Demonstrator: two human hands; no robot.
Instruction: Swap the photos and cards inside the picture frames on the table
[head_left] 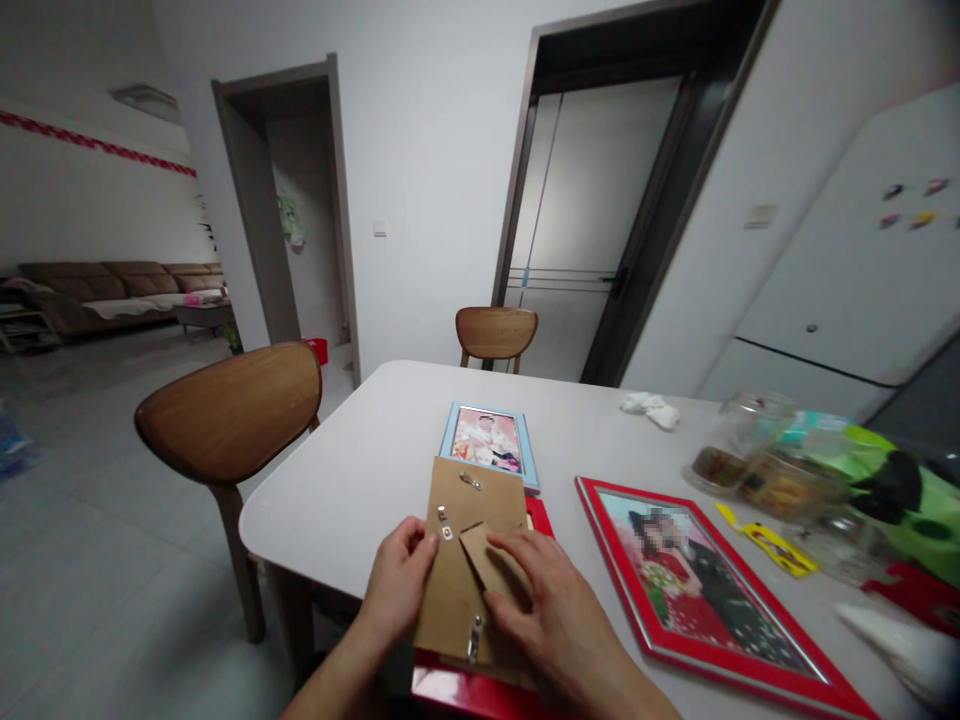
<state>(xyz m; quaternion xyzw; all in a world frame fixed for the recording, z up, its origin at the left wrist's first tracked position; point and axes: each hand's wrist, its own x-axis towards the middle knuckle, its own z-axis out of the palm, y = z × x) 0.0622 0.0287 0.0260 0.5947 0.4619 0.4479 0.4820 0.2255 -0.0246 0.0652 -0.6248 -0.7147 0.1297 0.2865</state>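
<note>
A brown picture frame backboard [444, 625] with small metal clips lies face down in front of me, over red frame edging [454, 688]. My left hand [397, 580] grips the board's left edge between thumb and fingers. On the brown stand flap [484, 562], which sits at a slant on the board, my right hand [559, 605] has its fingers and thumb closed. Just beyond the board is a light blue picture frame [529, 450], partly covered by it. To the right lies a larger red picture frame [615, 570] holding a photo.
At the table's right stand glass jars [724, 465], a yellow packet [780, 550] and green bags [862, 455]. A crumpled white tissue [651, 408] lies at the back right. Wooden chairs stand at the left [232, 410] and far side [496, 332] of the white table [337, 470].
</note>
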